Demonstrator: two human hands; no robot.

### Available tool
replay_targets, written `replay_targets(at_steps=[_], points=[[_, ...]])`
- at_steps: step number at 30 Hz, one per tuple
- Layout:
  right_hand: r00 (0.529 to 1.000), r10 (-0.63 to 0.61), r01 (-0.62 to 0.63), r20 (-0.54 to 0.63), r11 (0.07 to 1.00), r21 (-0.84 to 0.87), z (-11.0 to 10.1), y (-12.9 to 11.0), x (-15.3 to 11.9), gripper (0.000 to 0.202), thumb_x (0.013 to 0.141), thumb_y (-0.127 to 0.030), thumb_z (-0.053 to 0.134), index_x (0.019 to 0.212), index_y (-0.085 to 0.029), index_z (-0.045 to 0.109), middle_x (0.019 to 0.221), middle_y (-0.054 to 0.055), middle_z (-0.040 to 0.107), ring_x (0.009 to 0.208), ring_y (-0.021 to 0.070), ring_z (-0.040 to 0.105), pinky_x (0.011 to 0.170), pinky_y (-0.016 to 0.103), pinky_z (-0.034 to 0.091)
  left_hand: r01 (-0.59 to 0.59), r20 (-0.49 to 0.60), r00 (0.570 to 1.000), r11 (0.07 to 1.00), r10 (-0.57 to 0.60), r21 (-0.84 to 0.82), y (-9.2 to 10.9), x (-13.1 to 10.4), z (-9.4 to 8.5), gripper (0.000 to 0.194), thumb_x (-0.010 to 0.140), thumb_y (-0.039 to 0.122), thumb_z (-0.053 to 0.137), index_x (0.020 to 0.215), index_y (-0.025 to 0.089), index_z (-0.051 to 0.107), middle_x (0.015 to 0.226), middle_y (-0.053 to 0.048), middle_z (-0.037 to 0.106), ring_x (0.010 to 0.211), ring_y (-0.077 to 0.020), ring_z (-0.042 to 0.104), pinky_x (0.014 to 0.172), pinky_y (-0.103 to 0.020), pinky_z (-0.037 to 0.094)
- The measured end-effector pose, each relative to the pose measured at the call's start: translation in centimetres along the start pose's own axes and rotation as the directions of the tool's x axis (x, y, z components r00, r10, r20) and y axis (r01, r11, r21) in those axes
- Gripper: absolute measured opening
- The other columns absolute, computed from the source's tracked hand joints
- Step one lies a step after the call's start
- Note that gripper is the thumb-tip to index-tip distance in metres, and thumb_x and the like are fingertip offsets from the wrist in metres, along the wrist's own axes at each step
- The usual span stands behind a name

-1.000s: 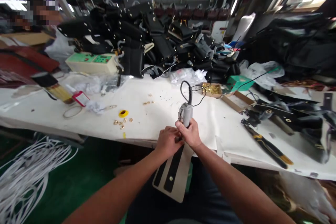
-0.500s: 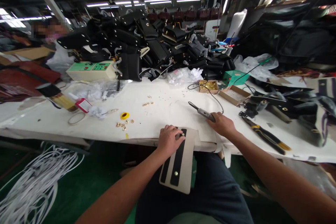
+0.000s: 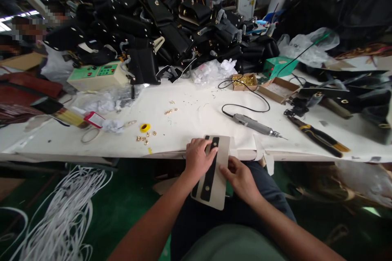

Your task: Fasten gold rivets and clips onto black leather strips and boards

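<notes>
A flat beige panel (image 3: 221, 179) with black strips and round metal studs lies tilted between the table's front edge and my lap. My left hand (image 3: 199, 157) grips its upper left part, with the thumb near the upper stud. Fingers of my right hand (image 3: 240, 177) hold the panel's right edge; some of them are hidden behind it. A grey electric screwdriver (image 3: 252, 124) with a thin bit lies on the white table (image 3: 196, 120), to the right of the panel and touched by neither hand.
Black-and-yellow pliers (image 3: 318, 136) lie at the right. Small gold fittings (image 3: 143, 139) and a yellow ring (image 3: 145, 127) are left of centre. Behind stand a box of gold parts (image 3: 244, 81), a green box (image 3: 278, 67) and a heap of black bags (image 3: 171, 36).
My right hand has let go of the electric screwdriver, which now lies on the table, and has moved left to the panel's edge. The camera view has tilted down.
</notes>
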State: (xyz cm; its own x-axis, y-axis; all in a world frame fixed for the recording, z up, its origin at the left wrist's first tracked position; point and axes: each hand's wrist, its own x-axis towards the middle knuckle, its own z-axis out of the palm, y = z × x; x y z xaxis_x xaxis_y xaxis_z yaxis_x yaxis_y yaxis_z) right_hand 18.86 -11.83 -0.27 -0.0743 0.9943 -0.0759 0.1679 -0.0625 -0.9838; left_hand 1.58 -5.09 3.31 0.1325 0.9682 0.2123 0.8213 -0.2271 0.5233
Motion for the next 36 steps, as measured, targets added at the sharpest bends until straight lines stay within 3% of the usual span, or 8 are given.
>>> replay_targets(at_steps=[3,6,11,14,19,24,31,36], points=[[0.983,-0.167,0.166,-0.081,0.986,-0.024,1.1,-2.2,0.2,0.035,0.096,-0.038,0.061,0.125,-0.019,0.067,0.095,0.007,0.077,0.083,0.0239,0.073,0.075,0.034,0.061,0.106,-0.021,0.993,0.953,-0.116,-0.283,0.9,-1.7,-1.1,0.036,0.094,0.044,0.065,0.122,0.023,0.067,0.124,-0.009,0.072,0.119,-0.0278,0.063,0.106,-0.043,0.045],[0.926,-0.377,0.375,0.02,0.913,-0.163,1.6,-4.7,0.0,0.025,0.097,-0.027,0.058,0.119,-0.023,0.07,0.099,0.007,0.076,0.087,0.0226,0.072,0.082,0.034,0.06,0.19,0.058,0.979,0.768,-0.195,-0.612,2.0,-3.8,-2.4,0.049,0.094,0.049,0.064,0.135,0.022,0.061,0.13,-0.01,0.07,0.117,-0.0264,0.066,0.101,-0.038,0.05],[0.858,-0.408,0.497,0.314,0.815,-0.299,2.0,-7.5,-1.4,0.028,0.095,-0.02,0.062,0.121,-0.024,0.069,0.099,0.007,0.074,0.081,0.0219,0.071,0.071,0.032,0.058,0.345,0.1,0.897,0.54,-0.431,-0.768,2.9,-5.6,-3.6,0.039,0.097,0.054,0.057,0.101,0.018,0.073,0.095,-0.006,0.077,0.095,-0.0241,0.07,0.086,-0.032,0.053],[0.827,-0.468,0.538,0.312,0.82,-0.195,1.0,-8.5,-1.4,0.026,0.096,-0.021,0.064,0.121,-0.026,0.07,0.095,0.005,0.074,0.08,0.0189,0.072,0.072,0.03,0.059,0.388,0.099,0.837,0.456,-0.538,-0.801,2.9,-5.4,-4.0,0.039,0.094,0.054,0.062,0.094,0.018,0.077,0.094,-0.006,0.078,0.098,-0.0253,0.071,0.088,-0.032,0.053],[0.853,-0.517,0.504,0.067,0.785,-0.36,-1.1,-9.0,1.0,0.032,0.095,-0.027,0.069,0.126,-0.025,0.068,0.103,0.007,0.073,0.077,0.0185,0.07,0.068,0.032,0.058,0.378,0.173,0.857,0.364,-0.486,-0.851,3.7,-5.1,-4.5,0.039,0.091,0.053,0.066,0.099,0.017,0.079,0.095,-0.005,0.079,0.099,-0.0259,0.071,0.089,-0.032,0.054],[0.858,-0.509,0.489,0.065,0.771,-0.408,-1.3,-8.2,2.6,0.021,0.096,-0.028,0.068,0.116,-0.025,0.072,0.103,0.008,0.073,0.082,0.0199,0.071,0.071,0.033,0.059,0.374,0.226,0.889,0.346,-0.398,-0.86,4.1,-5.3,-4.4,0.04,0.094,0.053,0.063,0.103,0.018,0.078,0.1,-0.005,0.078,0.095,-0.0239,0.07,0.086,-0.03,0.054],[0.894,-0.443,0.441,0.065,0.849,-0.292,-0.8,-7.7,2.5,0.004,0.093,-0.022,0.07,0.089,-0.023,0.07,0.084,0.002,0.071,0.073,0.0166,0.067,0.065,0.029,0.055,0.411,0.251,0.879,0.379,-0.406,-0.829,3.8,-5.4,-4.2,0.042,0.096,0.054,0.059,0.107,0.018,0.078,0.1,-0.005,0.078,0.098,-0.0251,0.069,0.09,-0.031,0.053],[0.851,-0.523,0.516,0.049,0.815,-0.263,-0.9,-7.7,2.8,0.005,0.094,-0.019,0.071,0.096,-0.023,0.073,0.091,0.004,0.076,0.082,0.0186,0.072,0.075,0.033,0.058,0.39,0.247,0.892,0.368,-0.377,-0.844,4.1,-5.3,-4.2,0.04,0.098,0.052,0.057,0.11,0.019,0.077,0.104,-0.005,0.077,0.102,-0.0258,0.068,0.095,-0.032,0.052]])
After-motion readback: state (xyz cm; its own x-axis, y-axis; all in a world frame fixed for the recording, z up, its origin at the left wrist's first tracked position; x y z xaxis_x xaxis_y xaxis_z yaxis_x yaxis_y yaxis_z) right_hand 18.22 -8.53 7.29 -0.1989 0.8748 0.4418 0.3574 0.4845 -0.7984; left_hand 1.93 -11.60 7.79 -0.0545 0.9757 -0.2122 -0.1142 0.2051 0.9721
